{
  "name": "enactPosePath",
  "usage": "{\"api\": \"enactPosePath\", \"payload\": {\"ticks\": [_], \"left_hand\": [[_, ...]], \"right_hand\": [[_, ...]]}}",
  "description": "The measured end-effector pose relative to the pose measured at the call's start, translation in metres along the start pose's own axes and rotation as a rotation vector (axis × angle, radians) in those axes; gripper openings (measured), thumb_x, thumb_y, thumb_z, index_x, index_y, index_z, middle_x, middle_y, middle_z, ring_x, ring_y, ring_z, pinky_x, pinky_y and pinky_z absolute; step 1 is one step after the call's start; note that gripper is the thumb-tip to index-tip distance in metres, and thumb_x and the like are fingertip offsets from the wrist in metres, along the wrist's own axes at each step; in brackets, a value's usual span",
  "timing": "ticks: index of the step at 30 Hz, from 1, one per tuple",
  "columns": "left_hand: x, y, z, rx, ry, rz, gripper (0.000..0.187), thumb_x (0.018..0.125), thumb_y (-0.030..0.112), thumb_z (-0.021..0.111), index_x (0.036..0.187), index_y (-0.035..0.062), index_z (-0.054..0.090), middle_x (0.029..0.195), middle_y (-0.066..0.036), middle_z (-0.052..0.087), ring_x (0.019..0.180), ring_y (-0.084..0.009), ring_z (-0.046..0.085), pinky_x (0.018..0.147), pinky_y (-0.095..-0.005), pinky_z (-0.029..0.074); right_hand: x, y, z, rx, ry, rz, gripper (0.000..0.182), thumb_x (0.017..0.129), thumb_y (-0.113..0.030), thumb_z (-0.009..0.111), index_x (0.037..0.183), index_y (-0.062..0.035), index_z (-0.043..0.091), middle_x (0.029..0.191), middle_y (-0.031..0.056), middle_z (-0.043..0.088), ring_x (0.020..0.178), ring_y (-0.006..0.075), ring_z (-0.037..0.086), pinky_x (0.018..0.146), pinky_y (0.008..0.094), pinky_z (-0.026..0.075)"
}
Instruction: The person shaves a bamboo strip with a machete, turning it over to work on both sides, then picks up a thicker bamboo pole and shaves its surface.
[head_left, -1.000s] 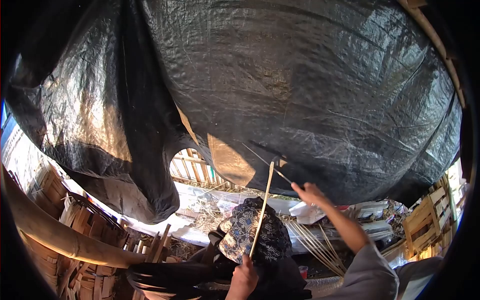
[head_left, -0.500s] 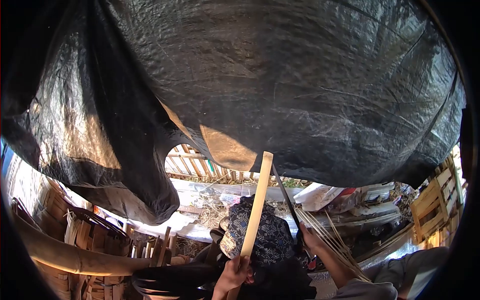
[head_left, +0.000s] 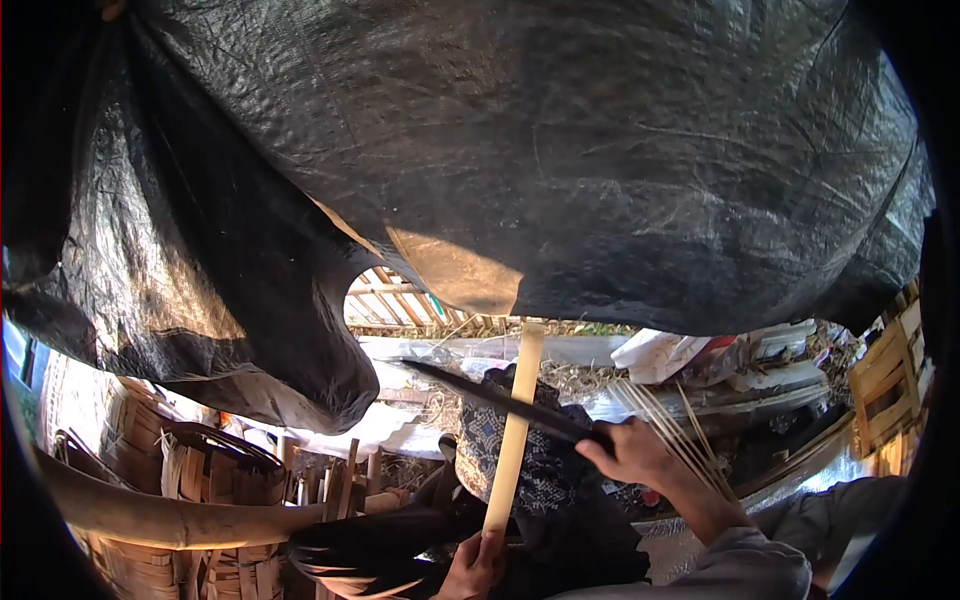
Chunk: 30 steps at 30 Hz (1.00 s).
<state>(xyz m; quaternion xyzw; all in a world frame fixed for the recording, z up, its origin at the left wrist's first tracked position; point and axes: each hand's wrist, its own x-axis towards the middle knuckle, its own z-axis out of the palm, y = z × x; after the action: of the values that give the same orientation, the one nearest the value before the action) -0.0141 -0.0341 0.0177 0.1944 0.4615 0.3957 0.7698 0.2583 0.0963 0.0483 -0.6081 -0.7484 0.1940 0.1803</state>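
My left hand (head_left: 474,566) is closed round the lower end of a pale flat bamboo strip (head_left: 513,440), which stands nearly upright in front of me. In my right hand (head_left: 632,455) is the handle of a long dark knife (head_left: 480,393). The blade points to the left and crosses the strip at about its middle; whether it touches the strip I cannot tell. Behind the strip lies dark patterned cloth (head_left: 570,480). Several thin bamboo slivers (head_left: 690,440) fan out beside my right forearm.
A large black tarp (head_left: 600,180) hangs low overhead and down the left side. A thick bamboo pole (head_left: 190,522) runs across the lower left, near woven baskets (head_left: 235,475). At the right stands a wooden slatted crate (head_left: 888,390). White sacking (head_left: 655,352) lies beyond my right hand.
The knife has swung from pointing up and away to lying across the strip. My right hand has moved up slightly, while my left hand and the strip are a little lower in view.
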Motion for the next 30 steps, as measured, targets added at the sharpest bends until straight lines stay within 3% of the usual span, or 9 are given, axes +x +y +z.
{"api": "enactPosePath", "payload": {"ticks": [3,7,10,13,14,15,16,22,30], "left_hand": [[-0.012,-0.006,-0.01,0.09,0.217,-0.22,0.077,0.074,0.02,0.073,0.135,0.0053,0.029,0.098,-0.005,0.054,0.059,-0.0079,0.048,0.046,-0.0197,0.039],[-0.024,-0.042,-0.05,0.152,0.146,-0.056,0.084,0.071,0.021,0.076,0.137,0.0054,0.026,0.11,-0.008,0.052,0.066,-0.0109,0.05,0.051,-0.0222,0.042],[-0.035,-0.032,-0.034,-0.205,-0.317,0.326,0.092,0.07,0.025,0.077,0.139,0.0072,0.02,0.121,-0.011,0.046,0.073,-0.013,0.051,0.055,-0.0244,0.044],[-0.038,-0.041,-0.038,-0.23,-0.292,0.422,0.078,0.074,0.027,0.074,0.136,0.007,0.03,0.106,-0.008,0.053,0.064,-0.0106,0.051,0.048,-0.0226,0.041],[-0.031,-0.053,-0.059,-0.2,-0.136,0.148,0.063,0.08,0.027,0.069,0.13,0.0062,0.037,0.095,-0.005,0.054,0.057,-0.0089,0.049,0.044,-0.0217,0.038],[-0.026,-0.06,-0.069,-0.166,0.016,-0.123,0.05,0.085,0.028,0.064,0.125,0.0053,0.044,0.084,-0.001,0.054,0.051,-0.0072,0.046,0.04,-0.0208,0.035],[-0.03,-0.033,-0.038,0.025,0.043,-0.051,0.031,0.094,0.03,0.051,0.113,0.0061,0.053,0.066,0.004,0.047,0.042,-0.0049,0.04,0.035,-0.0198,0.031],[-0.033,-0.025,-0.038,0.082,0.08,-0.112,0.029,0.096,0.03,0.047,0.115,0.0082,0.053,0.065,0.005,0.044,0.043,-0.0047,0.041,0.035,-0.0197,0.031],[-0.025,-0.082,-0.076,-0.107,0.108,0.034,0.031,0.093,0.019,0.051,0.122,0.0093,0.049,0.098,-0.002,0.058,0.063,-0.0074,0.053,0.05,-0.0193,0.043]], "right_hand": [[0.004,-0.032,0.003,-0.203,-0.226,-0.06,0.055,0.078,-0.064,0.054,0.087,-0.0114,0.069,0.058,0.0119,0.06,0.061,0.0287,0.064,0.058,0.038,0.049],[0.014,-0.032,0.009,-0.323,-0.278,-0.271,0.068,0.077,-0.075,0.042,0.09,-0.0129,0.067,0.044,0.0102,0.053,0.041,0.0248,0.058,0.042,0.0371,0.046],[0.039,-0.025,0.002,-0.339,-0.333,-0.208,0.072,0.08,-0.073,0.037,0.091,-0.0085,0.066,0.053,0.0153,0.057,0.046,0.0255,0.06,0.041,0.0364,0.047],[0.072,0.003,0.01,-0.264,-0.122,-0.091,0.07,0.086,-0.066,0.039,0.083,-0.0018,0.066,0.055,0.0153,0.058,0.048,0.0239,0.061,0.039,0.0359,0.048],[0.076,0.007,0.016,-0.18,-0.084,-0.087,0.065,0.087,-0.061,0.043,0.078,-0.0004,0.066,0.053,0.0133,0.058,0.047,0.0234,0.06,0.04,0.0369,0.048],[0.079,-0.011,0.002,-0.119,-0.396,0.045,0.061,0.088,-0.058,0.045,0.076,-0.002,0.066,0.05,0.0117,0.057,0.046,0.0242,0.06,0.041,0.0379,0.049],[0.071,-0.018,0.003,-0.027,-0.352,-0.05,0.061,0.088,-0.059,0.045,0.075,-0.0024,0.066,0.049,0.0108,0.056,0.044,0.0239,0.059,0.041,0.0375,0.048],[0.031,-0.043,0.014,-0.326,-0.325,-0.485,0.068,0.082,-0.071,0.04,0.075,-0.0077,0.064,0.038,0.0067,0.047,0.03,0.0188,0.048,0.033,0.0366,0.043],[0.097,0.029,0.016,-0.149,-0.233,0.234,0.065,0.087,-0.058,0.043,0.075,0.001,0.065,0.065,0.0215,0.063,0.061,0.0376,0.064,0.058,0.0417,0.053]]}}
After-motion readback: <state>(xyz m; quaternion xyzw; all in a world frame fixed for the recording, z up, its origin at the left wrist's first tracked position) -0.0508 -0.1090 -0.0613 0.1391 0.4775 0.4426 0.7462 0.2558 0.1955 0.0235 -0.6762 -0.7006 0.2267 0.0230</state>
